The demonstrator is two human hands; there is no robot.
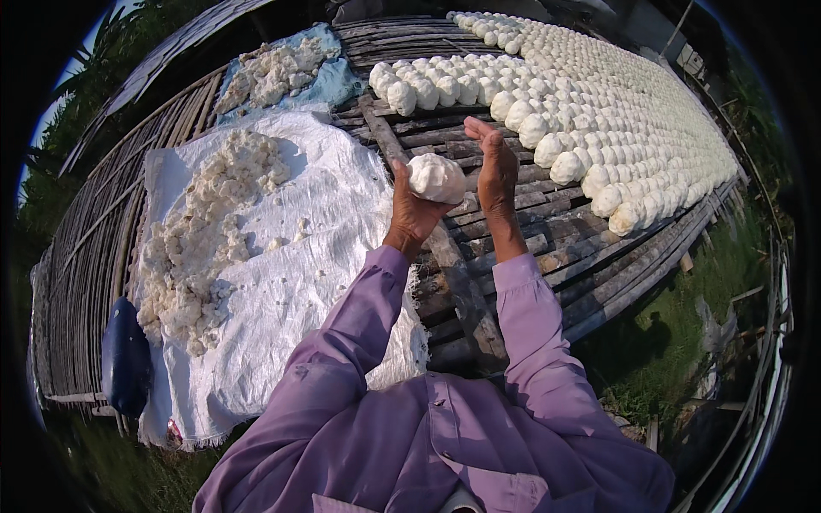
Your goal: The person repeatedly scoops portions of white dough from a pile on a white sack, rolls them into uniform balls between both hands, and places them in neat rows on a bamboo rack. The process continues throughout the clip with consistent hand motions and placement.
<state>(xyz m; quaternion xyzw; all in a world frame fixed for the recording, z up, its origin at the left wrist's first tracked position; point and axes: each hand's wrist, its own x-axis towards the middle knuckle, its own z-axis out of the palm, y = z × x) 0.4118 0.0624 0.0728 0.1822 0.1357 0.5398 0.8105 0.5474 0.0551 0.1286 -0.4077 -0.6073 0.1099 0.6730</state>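
Note:
A rough white ball of a doughy or crumbly material point(437, 178) rests in my left hand point(412, 212), with the thumb up along its left side and the fingers beneath. To the right of the ball, my right hand point(497, 179) is raised with its fingers stretched out, palm turned toward the ball and a small gap between them. Beyond my hands, many similar white balls point(534, 130) stand in close rows on a slatted platform point(556, 224). At left, a heap of loose white lumps point(192, 235) lies on a white woven sheet point(295, 224); what the material is, I cannot tell.
Another heap of lumps point(278, 73) sits on a blue sheet point(340, 84) at the far left. A wooden plank point(462, 286) crosses the slats below my hands. A dark blue rounded object point(126, 359) is at the left edge. Grass point(676, 342) borders the platform at right.

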